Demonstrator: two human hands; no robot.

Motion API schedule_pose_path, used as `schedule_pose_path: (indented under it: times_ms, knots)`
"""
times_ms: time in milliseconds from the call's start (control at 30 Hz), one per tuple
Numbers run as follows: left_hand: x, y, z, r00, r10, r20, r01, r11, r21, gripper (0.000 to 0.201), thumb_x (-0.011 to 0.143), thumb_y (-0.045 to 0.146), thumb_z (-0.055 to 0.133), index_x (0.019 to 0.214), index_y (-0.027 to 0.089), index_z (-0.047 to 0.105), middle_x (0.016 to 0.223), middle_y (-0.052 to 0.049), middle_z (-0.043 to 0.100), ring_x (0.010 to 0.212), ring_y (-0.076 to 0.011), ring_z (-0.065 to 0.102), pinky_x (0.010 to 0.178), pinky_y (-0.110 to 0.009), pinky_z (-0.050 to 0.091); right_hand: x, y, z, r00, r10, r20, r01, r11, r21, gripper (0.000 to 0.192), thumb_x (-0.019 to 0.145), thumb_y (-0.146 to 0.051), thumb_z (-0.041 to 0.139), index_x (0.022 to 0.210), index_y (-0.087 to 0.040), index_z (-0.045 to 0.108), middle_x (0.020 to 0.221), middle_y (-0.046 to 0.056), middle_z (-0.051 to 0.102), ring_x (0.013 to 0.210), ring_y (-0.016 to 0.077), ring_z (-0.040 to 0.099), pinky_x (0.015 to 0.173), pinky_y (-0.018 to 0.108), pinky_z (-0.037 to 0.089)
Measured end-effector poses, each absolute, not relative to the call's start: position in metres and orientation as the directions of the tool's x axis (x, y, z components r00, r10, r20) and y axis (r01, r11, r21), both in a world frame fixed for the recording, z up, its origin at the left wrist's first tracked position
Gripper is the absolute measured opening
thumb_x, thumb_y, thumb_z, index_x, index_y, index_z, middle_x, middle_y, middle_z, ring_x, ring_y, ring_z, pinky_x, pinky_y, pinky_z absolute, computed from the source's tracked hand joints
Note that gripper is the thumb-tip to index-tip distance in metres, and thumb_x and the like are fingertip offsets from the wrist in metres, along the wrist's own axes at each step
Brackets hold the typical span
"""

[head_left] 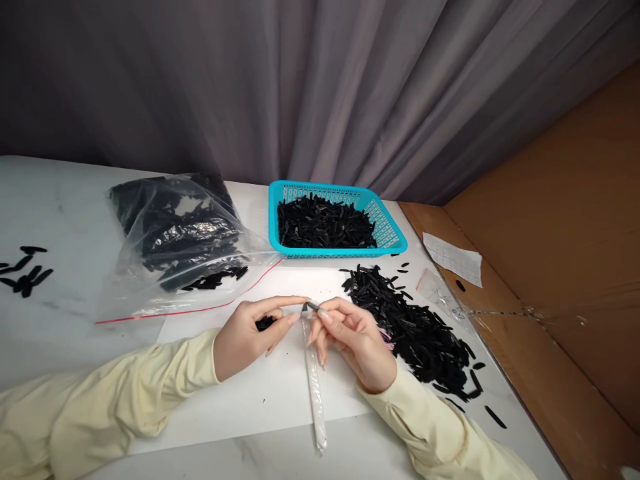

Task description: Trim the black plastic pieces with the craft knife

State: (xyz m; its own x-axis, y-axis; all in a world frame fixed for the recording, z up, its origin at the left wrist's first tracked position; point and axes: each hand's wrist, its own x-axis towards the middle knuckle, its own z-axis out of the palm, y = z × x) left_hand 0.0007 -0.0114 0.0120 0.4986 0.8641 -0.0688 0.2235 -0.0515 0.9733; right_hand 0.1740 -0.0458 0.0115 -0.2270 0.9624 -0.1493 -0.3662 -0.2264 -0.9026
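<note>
Over the white paper [210, 400], both hands meet fingertip to fingertip. My left hand [253, 333] is closed in a pinch of thumb and forefinger on a small dark tip. Dark slivers [265, 323] show within the curl of its fingers; I cannot tell whether they are held or lie behind. My right hand [357, 340] pinches a thin black strip [313, 306] between thumb and forefinger. Whether both hands grip the same strip is hidden. Below the fingertips runs a long narrow white stick in clear wrap [314, 393], its upper end close to the left thumb.
A blue basket [345, 253] full of black strips stands at the back. Left of it lies a clear zip bag [200, 233] of black strips. A loose pile [420, 333] spreads at right, beside a cardboard wall [565, 220]. Several strips [25, 280] lie far left.
</note>
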Motion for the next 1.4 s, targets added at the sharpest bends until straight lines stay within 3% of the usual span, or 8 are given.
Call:
schedule_pose_path:
  times_ms: [200, 400, 500, 633, 800, 900, 1100, 1400]
  knots:
    - [0.001, -0.01, 0.009, 0.519, 0.85, -0.088, 0.181, -0.009, 0.983, 0.049, 0.082, 0.026, 0.051, 0.128, 0.013, 0.042, 0.041, 0.01, 0.04, 0.04, -0.008, 0.036, 0.045, -0.021, 0.031, 0.206, 0.011, 0.049, -0.047, 0.984, 0.171, 0.188, 0.177, -0.966, 0.016, 0.083, -0.032, 0.054, 0.079, -0.016, 0.053, 0.067, 0.003, 0.062, 0.05, 0.0124, 0.056, 0.051, 0.028, 0.047]
    - [0.002, -0.009, 0.009, 0.507, 0.853, -0.124, 0.146, 0.057, 0.988, 0.054, 0.08, 0.021, 0.05, 0.131, 0.013, 0.036, 0.039, 0.011, 0.04, 0.037, -0.0077, 0.036, 0.043, -0.02, 0.03, 0.2, 0.023, 0.07, -0.249, 0.845, 0.474, 0.764, 0.472, -0.44, 0.015, 0.08, -0.019, 0.056, 0.095, -0.016, 0.056, 0.093, 0.011, 0.062, 0.084, 0.024, 0.056, 0.077, 0.041, 0.043]
    - [0.003, -0.008, 0.005, 0.522, 0.845, -0.117, 0.101, 0.075, 0.992, 0.056, 0.076, 0.018, 0.051, 0.13, 0.014, 0.036, 0.04, 0.011, 0.038, 0.036, -0.0072, 0.036, 0.04, -0.018, 0.03, 0.173, -0.003, 0.068, -0.53, 0.774, 0.346, 0.611, 0.631, -0.477, 0.011, 0.086, -0.018, 0.048, 0.092, -0.018, 0.056, 0.086, 0.008, 0.062, 0.082, 0.0204, 0.055, 0.074, 0.034, 0.045]
    - [0.003, -0.007, -0.003, 0.549, 0.832, -0.075, 0.015, 0.08, 0.997, 0.065, 0.065, 0.005, 0.047, 0.128, 0.015, 0.037, 0.051, 0.009, 0.043, 0.036, -0.0049, 0.035, 0.035, -0.016, 0.028, 0.146, -0.02, 0.054, -0.593, 0.757, 0.274, 0.504, 0.614, -0.608, 0.012, 0.083, -0.009, 0.048, 0.083, -0.017, 0.057, 0.084, 0.008, 0.061, 0.082, 0.0191, 0.053, 0.073, 0.032, 0.044]
    - [0.005, -0.008, 0.0, 0.542, 0.838, -0.071, 0.033, 0.064, 0.997, 0.058, 0.066, 0.005, 0.047, 0.121, 0.018, 0.041, 0.066, 0.006, 0.048, 0.037, -0.003, 0.035, 0.034, -0.016, 0.029, 0.14, -0.015, 0.042, -0.41, 0.894, 0.179, 0.38, 0.346, -0.858, 0.012, 0.078, -0.009, 0.056, 0.069, -0.018, 0.058, 0.076, 0.003, 0.059, 0.077, 0.0161, 0.054, 0.069, 0.029, 0.043]
    - [0.005, -0.009, 0.005, 0.543, 0.838, -0.058, 0.041, 0.042, 0.998, 0.046, 0.073, 0.014, 0.052, 0.119, 0.017, 0.042, 0.056, 0.008, 0.044, 0.038, -0.0047, 0.036, 0.036, -0.016, 0.028, 0.149, -0.014, 0.045, -0.333, 0.943, 0.026, 0.095, 0.06, -0.994, 0.008, 0.077, -0.018, 0.06, 0.069, -0.017, 0.059, 0.086, 0.005, 0.059, 0.078, 0.0157, 0.057, 0.069, 0.029, 0.045]
    - [0.002, -0.01, 0.008, 0.577, 0.807, -0.127, 0.15, 0.049, 0.987, 0.061, 0.078, 0.023, 0.053, 0.134, 0.014, 0.029, 0.041, 0.012, 0.039, 0.037, -0.0073, 0.034, 0.04, -0.018, 0.029, 0.18, -0.024, 0.045, -0.256, 0.921, -0.293, -0.118, -0.33, -0.936, 0.014, 0.071, -0.026, 0.069, 0.069, -0.013, 0.064, 0.096, 0.006, 0.058, 0.064, 0.0087, 0.053, 0.06, 0.024, 0.043]
    - [0.003, -0.01, 0.008, 0.597, 0.801, -0.052, 0.233, -0.111, 0.966, 0.027, 0.077, 0.023, 0.054, 0.096, 0.014, 0.07, 0.04, 0.007, 0.041, 0.039, -0.0062, 0.029, 0.04, -0.019, 0.028, 0.184, -0.039, 0.016, -0.322, 0.869, -0.376, -0.287, -0.468, -0.836, 0.016, 0.068, -0.025, 0.073, 0.072, -0.012, 0.066, 0.072, 0.001, 0.059, 0.06, 0.0073, 0.053, 0.063, 0.023, 0.042]
